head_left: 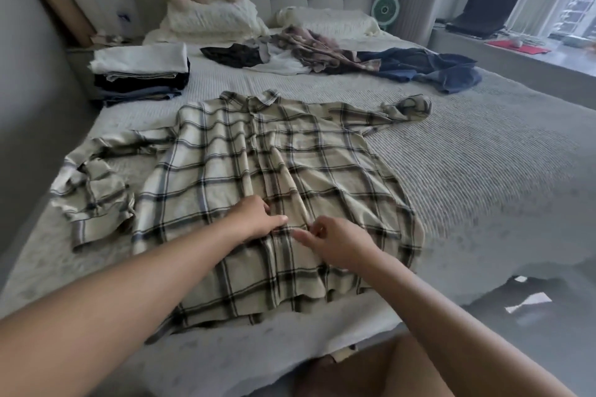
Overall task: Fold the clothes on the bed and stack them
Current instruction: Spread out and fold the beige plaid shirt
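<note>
A beige plaid shirt (245,164) lies spread flat on the bed, collar away from me, sleeves out to both sides. My left hand (254,219) rests on the shirt's lower middle, fingers curled into the fabric near the button placket. My right hand (335,240) is just right of it, fingers bent and pinching at the same fold of cloth. A stack of folded clothes (142,74) sits at the bed's far left. A heap of unfolded clothes (322,51), dark, white, brownish and blue, lies across the far middle.
The bed (483,155) has a ribbed grey cover. Pillows (209,16) and a tufted headboard are at the far end. A small fan (384,10) stands behind the right pillow. A laptop (487,6) sits on the window ledge at right.
</note>
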